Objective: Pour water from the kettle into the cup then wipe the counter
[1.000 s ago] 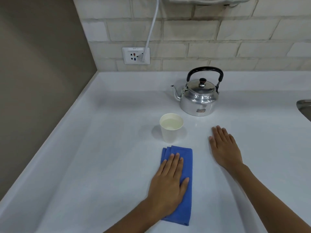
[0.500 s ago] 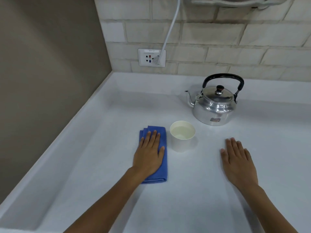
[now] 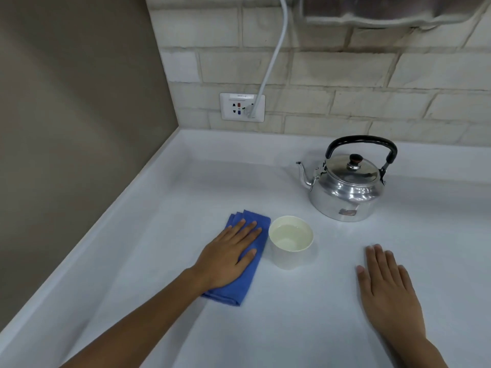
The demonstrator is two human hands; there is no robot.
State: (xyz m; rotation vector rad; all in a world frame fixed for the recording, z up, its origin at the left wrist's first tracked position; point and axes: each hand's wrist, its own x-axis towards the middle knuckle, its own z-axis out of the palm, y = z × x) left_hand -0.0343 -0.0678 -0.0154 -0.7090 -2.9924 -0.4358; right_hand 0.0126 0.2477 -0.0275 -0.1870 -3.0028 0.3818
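Observation:
A folded blue cloth lies on the white counter, just left of a white paper cup that holds water. My left hand lies flat on the cloth, palm down, pressing it to the counter. A shiny metal kettle with a black handle stands upright behind the cup to the right, its spout pointing left. My right hand rests flat on the bare counter right of the cup, fingers together, holding nothing.
A tan side wall borders the counter's raised left edge. The tiled back wall carries a power socket with a white cable plugged in. A grey fixture hangs at the top right.
My left hand has slid the blue cloth from in front of the cup to its left side and slightly farther back. The right hand stays flat; the view has shifted left.

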